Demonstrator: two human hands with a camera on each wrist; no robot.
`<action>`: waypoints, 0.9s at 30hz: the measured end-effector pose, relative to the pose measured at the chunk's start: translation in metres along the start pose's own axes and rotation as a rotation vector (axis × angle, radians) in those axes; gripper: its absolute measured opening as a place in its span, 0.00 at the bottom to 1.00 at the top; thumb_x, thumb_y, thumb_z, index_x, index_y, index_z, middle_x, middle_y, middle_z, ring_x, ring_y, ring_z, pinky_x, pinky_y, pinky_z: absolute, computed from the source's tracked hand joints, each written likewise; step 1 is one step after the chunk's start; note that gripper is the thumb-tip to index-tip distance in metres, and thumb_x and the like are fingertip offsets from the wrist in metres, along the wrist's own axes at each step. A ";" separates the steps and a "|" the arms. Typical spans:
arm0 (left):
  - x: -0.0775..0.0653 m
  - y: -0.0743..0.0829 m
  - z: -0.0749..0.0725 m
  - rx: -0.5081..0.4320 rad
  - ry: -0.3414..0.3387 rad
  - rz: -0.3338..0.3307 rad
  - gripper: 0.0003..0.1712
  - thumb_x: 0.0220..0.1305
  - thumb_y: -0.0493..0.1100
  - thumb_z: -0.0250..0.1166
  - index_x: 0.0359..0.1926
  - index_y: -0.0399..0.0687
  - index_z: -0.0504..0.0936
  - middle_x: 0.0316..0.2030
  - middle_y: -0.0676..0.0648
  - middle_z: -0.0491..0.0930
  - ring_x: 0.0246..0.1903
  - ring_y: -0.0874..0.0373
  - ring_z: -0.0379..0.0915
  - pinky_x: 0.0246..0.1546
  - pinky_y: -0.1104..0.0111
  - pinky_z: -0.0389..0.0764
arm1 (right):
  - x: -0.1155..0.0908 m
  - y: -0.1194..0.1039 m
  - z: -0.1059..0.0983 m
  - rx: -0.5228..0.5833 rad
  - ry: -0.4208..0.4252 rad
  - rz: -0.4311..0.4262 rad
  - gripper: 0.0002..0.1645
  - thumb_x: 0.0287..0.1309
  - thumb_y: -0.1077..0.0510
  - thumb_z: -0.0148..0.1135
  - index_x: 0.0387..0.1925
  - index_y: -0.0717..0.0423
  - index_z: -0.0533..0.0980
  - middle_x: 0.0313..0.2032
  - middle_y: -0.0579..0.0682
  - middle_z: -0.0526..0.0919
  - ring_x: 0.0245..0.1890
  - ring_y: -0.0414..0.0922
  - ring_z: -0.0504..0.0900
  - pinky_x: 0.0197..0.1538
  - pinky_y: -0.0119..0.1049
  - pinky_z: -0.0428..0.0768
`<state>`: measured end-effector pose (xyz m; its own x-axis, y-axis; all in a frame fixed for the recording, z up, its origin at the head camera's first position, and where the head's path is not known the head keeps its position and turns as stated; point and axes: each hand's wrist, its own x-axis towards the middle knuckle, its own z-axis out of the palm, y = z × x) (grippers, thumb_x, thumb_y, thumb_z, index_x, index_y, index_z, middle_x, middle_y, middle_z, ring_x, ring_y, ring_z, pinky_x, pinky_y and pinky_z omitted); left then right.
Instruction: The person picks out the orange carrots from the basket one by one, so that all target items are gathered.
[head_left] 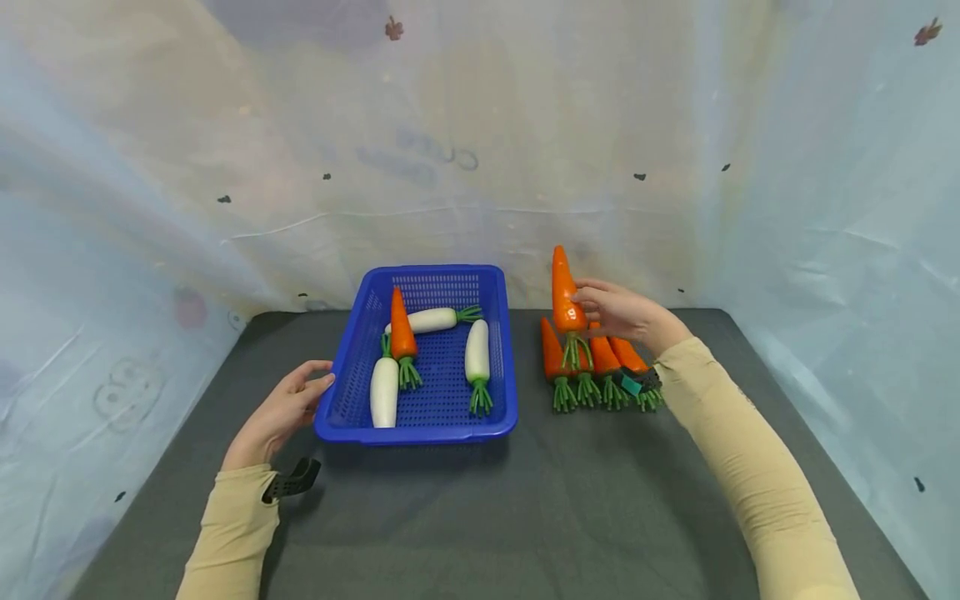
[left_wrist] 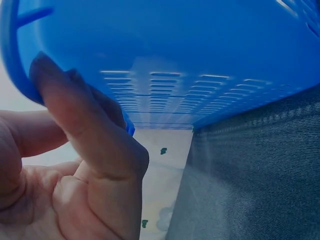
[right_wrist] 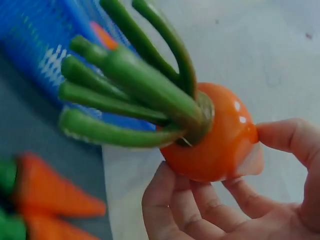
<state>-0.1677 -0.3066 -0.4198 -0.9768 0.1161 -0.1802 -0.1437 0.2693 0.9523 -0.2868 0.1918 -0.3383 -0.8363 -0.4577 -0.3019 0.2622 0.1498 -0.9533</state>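
Note:
My right hand (head_left: 615, 312) pinches an orange carrot (head_left: 566, 292) between thumb and fingers, its tip pointing up and its green stalks hanging down. In the right wrist view the carrot's (right_wrist: 215, 145) thick end and stalks face the camera. Below it, several more carrots (head_left: 552, 354) lie side by side on the table, partly hidden by the hand. My left hand (head_left: 285, 408) grips the left rim of a blue plastic basket (head_left: 442, 434); the left wrist view shows bent fingers (left_wrist: 85, 125) against that rim. Inside lie one carrot (head_left: 402, 333) and three white radishes (head_left: 477, 350) with green stalks.
The basket and carrots stand on a dark grey table (head_left: 480, 525). A pale plastic sheet (head_left: 480, 125) with small dark marks hangs behind and along both sides. The basket's carrot overlaps two of the radishes.

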 end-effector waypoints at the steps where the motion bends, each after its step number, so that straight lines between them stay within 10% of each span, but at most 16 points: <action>1: 0.000 0.000 0.000 -0.001 0.000 0.001 0.31 0.74 0.54 0.49 0.68 0.41 0.55 0.45 0.40 0.80 0.38 0.50 0.81 0.39 0.60 0.79 | -0.003 0.003 -0.006 -0.010 0.008 -0.002 0.42 0.70 0.55 0.50 0.75 0.51 0.39 0.71 0.61 0.48 0.68 0.60 0.53 0.62 0.61 0.58; 11: 0.003 0.002 -0.002 -0.010 -0.022 0.008 0.31 0.74 0.54 0.48 0.68 0.40 0.54 0.43 0.41 0.81 0.36 0.50 0.81 0.38 0.59 0.79 | -0.035 0.042 -0.062 -0.065 0.078 -0.001 0.37 0.72 0.54 0.45 0.74 0.57 0.42 0.63 0.61 0.60 0.55 0.51 0.69 0.55 0.50 0.67; 20: 0.003 0.002 0.000 -0.009 -0.016 0.005 0.32 0.73 0.55 0.49 0.68 0.41 0.54 0.45 0.40 0.80 0.37 0.50 0.81 0.39 0.58 0.79 | -0.060 0.071 -0.098 -0.089 0.092 0.035 0.42 0.73 0.51 0.45 0.74 0.61 0.35 0.67 0.67 0.52 0.51 0.41 0.72 0.54 0.44 0.71; 27: 0.001 0.000 0.000 -0.012 -0.008 0.006 0.30 0.75 0.53 0.48 0.68 0.40 0.54 0.44 0.40 0.80 0.36 0.50 0.81 0.38 0.59 0.79 | -0.064 0.082 -0.118 -0.128 0.107 0.065 0.40 0.73 0.48 0.46 0.69 0.71 0.44 0.50 0.48 0.72 0.44 0.36 0.77 0.51 0.40 0.75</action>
<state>-0.1682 -0.3064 -0.4201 -0.9762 0.1256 -0.1765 -0.1398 0.2571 0.9562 -0.2692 0.3369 -0.3964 -0.8678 -0.3482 -0.3545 0.2600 0.2897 -0.9211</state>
